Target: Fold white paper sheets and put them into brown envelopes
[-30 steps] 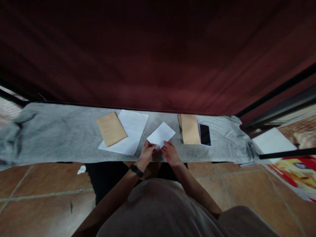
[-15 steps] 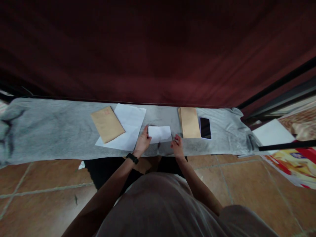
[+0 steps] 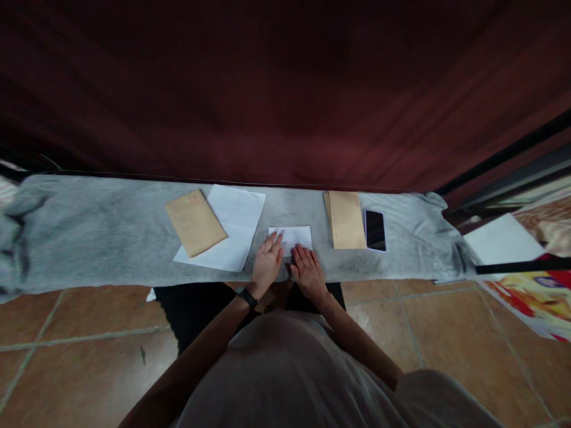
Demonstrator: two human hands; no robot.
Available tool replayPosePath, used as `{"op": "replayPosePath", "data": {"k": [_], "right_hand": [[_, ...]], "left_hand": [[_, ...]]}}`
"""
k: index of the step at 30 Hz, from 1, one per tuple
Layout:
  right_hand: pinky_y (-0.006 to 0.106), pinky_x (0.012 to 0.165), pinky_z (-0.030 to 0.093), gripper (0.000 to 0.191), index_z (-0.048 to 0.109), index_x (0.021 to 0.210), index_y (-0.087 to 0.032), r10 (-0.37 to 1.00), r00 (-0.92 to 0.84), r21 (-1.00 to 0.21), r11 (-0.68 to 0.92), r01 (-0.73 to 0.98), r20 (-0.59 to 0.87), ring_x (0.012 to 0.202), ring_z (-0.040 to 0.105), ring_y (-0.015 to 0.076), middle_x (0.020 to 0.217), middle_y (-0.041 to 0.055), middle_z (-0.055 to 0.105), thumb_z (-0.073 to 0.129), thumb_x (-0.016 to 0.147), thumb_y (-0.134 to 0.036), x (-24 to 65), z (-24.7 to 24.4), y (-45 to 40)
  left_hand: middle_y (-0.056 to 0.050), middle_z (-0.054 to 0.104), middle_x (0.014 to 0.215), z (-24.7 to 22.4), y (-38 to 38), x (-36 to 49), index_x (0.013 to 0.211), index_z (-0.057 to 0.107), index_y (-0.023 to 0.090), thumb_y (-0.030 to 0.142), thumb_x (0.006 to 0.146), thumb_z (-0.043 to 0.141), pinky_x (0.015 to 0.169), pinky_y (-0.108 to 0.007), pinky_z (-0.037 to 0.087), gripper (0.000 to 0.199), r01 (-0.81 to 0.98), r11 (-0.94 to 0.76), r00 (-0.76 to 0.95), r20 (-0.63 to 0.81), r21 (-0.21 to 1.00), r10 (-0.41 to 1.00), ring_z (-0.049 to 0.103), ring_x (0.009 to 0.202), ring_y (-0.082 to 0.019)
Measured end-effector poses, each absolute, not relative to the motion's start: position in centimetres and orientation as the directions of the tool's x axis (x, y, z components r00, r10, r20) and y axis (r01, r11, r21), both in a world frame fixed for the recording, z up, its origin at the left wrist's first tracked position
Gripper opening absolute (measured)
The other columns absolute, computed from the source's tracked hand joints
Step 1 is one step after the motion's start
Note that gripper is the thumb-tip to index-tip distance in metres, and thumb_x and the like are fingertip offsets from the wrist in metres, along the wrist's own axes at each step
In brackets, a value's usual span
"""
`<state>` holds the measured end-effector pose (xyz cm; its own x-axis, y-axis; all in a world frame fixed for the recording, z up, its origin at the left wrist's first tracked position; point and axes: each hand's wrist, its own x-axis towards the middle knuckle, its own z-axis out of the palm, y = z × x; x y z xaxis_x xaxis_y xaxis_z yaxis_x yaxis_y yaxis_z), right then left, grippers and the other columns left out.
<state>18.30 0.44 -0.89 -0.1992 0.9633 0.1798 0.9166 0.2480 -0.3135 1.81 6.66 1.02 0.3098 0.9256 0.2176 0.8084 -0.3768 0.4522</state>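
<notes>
A small folded white sheet of paper [image 3: 292,235] lies on the grey cloth in front of me. My left hand [image 3: 267,258] rests flat on its left part, fingers stretched out. On its lower right part lies my right hand [image 3: 307,270], also flat with the fingers extended. Both palms face down, and the near edge of the paper is partly hidden beneath them. Left of my hands, larger white sheets [image 3: 236,220] lie on the cloth, with a brown envelope [image 3: 196,223] overlapping them. Right of my hands is a stack of brown envelopes [image 3: 347,220].
A phone [image 3: 375,230] with a dark screen lies right of the stack. The grey cloth [image 3: 98,232] covers the long, narrow table. Behind it hangs a dark red curtain [image 3: 285,107]. At the far right are a white sheet [image 3: 504,241] and a colourful printed box [image 3: 535,300].
Both hands have moved from the paper's side edges onto its surface. Their fingers have gone from curled to flat. The paper now looks shorter from front to back.
</notes>
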Motion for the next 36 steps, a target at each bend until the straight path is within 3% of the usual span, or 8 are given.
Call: {"op": "replayPosePath", "data": {"k": [4, 14, 20, 27, 36], "right_hand": [[0.046, 0.124, 0.027, 0.052, 0.037, 0.156, -0.012, 0.957, -0.235, -0.279, 0.276, 0.920, 0.171, 0.149, 0.036, 0.0243, 0.159, 0.0107, 0.042, 0.034, 0.104, -0.022, 18.5, -1.0, 0.6], [0.049, 0.122, 0.030, 0.057, 0.032, 0.158, -0.009, 0.961, -0.210, -0.265, 0.253, 0.930, 0.181, 0.150, 0.034, 0.0271, 0.161, 0.0166, 0.038, 0.037, 0.106, -0.033, 20.1, -1.4, 0.0], [0.050, 0.122, 0.030, 0.056, 0.033, 0.157, -0.009, 0.964, -0.189, -0.271, 0.235, 0.933, 0.186, 0.149, 0.035, 0.0277, 0.160, 0.0162, 0.038, 0.036, 0.107, -0.035, 21.8, -1.1, -0.7], [0.052, 0.122, 0.030, 0.050, 0.048, 0.149, -0.009, 0.961, -0.134, -0.338, 0.213, 0.917, 0.243, 0.147, 0.039, 0.0279, 0.153, 0.0155, 0.050, 0.033, 0.108, -0.032, 21.1, -0.1, 0.7], [0.046, 0.123, 0.028, 0.050, 0.042, 0.153, -0.011, 0.967, -0.180, -0.321, 0.231, 0.919, 0.183, 0.150, 0.035, 0.0235, 0.160, 0.0121, 0.040, 0.033, 0.108, -0.031, 18.4, -0.8, 4.6]], "left_hand": [[-0.017, 0.040, 0.159, 0.7, 4.3, 3.4, 0.152, 0.039, 0.007, 0.038, 0.105, 0.034, 0.125, -0.043, 0.029, 0.056, 0.781, -0.514, 0.502, 0.131, 0.356, 0.855, 0.032, 0.151, -0.025], [-0.019, 0.027, 0.165, 0.4, 3.2, 1.4, 0.157, 0.030, 0.003, 0.053, 0.102, 0.036, 0.127, -0.046, 0.022, 0.074, 0.837, -0.515, 0.506, 0.095, 0.186, 0.857, 0.018, 0.156, -0.028], [-0.020, 0.028, 0.164, -0.2, 2.8, 0.3, 0.157, 0.027, 0.002, 0.051, 0.103, 0.032, 0.126, -0.047, 0.022, 0.073, 0.878, -0.442, 0.429, 0.108, 0.180, 0.897, 0.018, 0.155, -0.029], [-0.020, 0.030, 0.163, -0.6, 2.7, 0.5, 0.156, 0.030, 0.001, 0.040, 0.104, 0.029, 0.126, -0.048, 0.023, 0.065, 0.890, -0.411, 0.396, 0.113, 0.196, 0.911, 0.018, 0.155, -0.028], [-0.021, 0.045, 0.155, 1.0, 4.2, 1.9, 0.147, 0.046, 0.001, 0.031, 0.102, 0.033, 0.127, -0.050, 0.022, 0.056, 0.899, -0.347, 0.325, 0.123, 0.267, 0.938, 0.032, 0.151, -0.030]]}}
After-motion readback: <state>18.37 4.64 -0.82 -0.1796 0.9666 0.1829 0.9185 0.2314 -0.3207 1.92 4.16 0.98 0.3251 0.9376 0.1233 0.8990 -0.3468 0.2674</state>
